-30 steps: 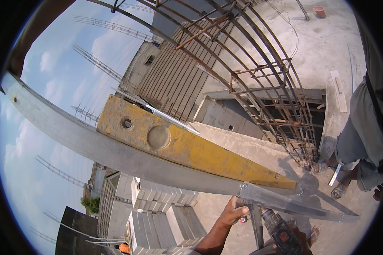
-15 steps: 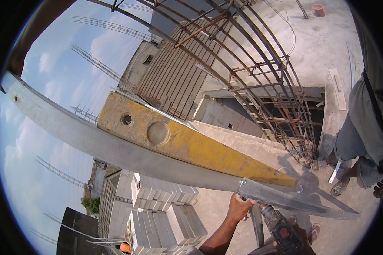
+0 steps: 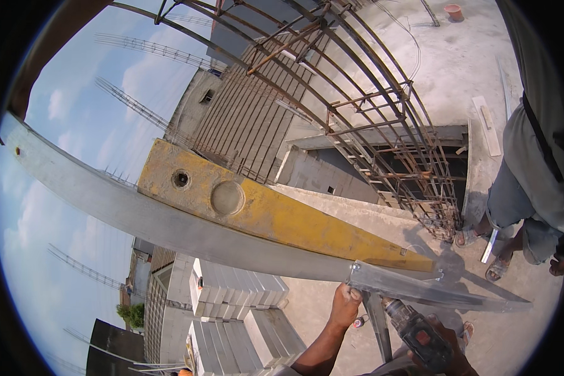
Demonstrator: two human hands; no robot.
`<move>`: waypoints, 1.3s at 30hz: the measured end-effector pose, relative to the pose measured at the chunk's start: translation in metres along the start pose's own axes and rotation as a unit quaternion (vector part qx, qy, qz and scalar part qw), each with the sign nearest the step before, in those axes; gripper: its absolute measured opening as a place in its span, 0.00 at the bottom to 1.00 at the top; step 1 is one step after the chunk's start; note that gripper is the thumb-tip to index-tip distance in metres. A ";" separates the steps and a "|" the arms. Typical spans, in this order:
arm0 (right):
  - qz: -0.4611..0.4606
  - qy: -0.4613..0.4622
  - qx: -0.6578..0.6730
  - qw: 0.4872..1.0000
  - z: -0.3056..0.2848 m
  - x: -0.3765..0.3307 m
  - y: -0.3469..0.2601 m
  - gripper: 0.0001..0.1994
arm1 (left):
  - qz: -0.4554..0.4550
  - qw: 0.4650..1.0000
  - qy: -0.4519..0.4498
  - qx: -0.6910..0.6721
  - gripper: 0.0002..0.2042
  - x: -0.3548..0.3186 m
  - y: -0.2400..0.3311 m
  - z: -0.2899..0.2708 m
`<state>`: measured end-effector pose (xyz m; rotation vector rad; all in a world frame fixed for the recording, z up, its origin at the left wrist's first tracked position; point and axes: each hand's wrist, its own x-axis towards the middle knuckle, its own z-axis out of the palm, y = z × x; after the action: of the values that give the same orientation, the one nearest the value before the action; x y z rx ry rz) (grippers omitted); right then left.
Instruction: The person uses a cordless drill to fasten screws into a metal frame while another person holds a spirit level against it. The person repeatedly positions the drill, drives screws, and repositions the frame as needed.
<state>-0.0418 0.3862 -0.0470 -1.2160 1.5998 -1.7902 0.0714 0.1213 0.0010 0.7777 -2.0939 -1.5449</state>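
A long grey metal profile (image 3: 188,229) runs from the upper left to a joint with a second metal profile (image 3: 420,287) and a thin metal upright (image 3: 377,326). Along its upper edge lies a yellow spirit level (image 3: 282,216). My left hand (image 3: 344,305) is closed just under the joint, seemingly around the profile's lower edge; its fingertips are partly hidden. In my right hand (image 3: 448,348) is a dark cordless drill (image 3: 420,338), its chuck close beside the upright. Another person's dark arm (image 3: 28,81) reaches the profile's far left end.
A rusty rebar cage (image 3: 382,119) rises beyond the level, beside a floor opening (image 3: 373,172). Pale blocks (image 3: 225,338) are stacked below. A person in grey clothes (image 3: 529,175) stands at the right, near a pale board (image 3: 487,125). An orange bucket (image 3: 454,12) sits far off.
My left hand's fingers have drawn back left, away from the drill's front. The drill has shifted slightly right. The whole view has swung a little, with the background sliding left.
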 end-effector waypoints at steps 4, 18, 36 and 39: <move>0.013 -0.026 0.035 0.999 -0.006 0.003 0.010 0.28 | 0.124 0.985 0.100 -0.063 0.36 0.009 0.015 0.008; 0.156 -0.065 0.149 0.974 -0.015 0.000 0.000 0.34 | 0.208 0.919 0.228 -0.247 0.49 0.055 0.052 0.043; -0.034 -0.017 -0.006 0.999 -0.006 0.002 0.013 0.30 | 0.164 0.935 0.256 -0.181 0.52 0.052 0.050 0.037; -0.028 -0.023 -0.010 0.999 -0.008 0.002 0.012 0.29 | 0.167 0.948 0.232 -0.142 0.51 0.048 0.056 0.035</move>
<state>-0.0522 0.3865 -0.0570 -1.3127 1.5753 -1.7706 0.0025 0.1280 0.0450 0.5737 -1.5247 -1.2866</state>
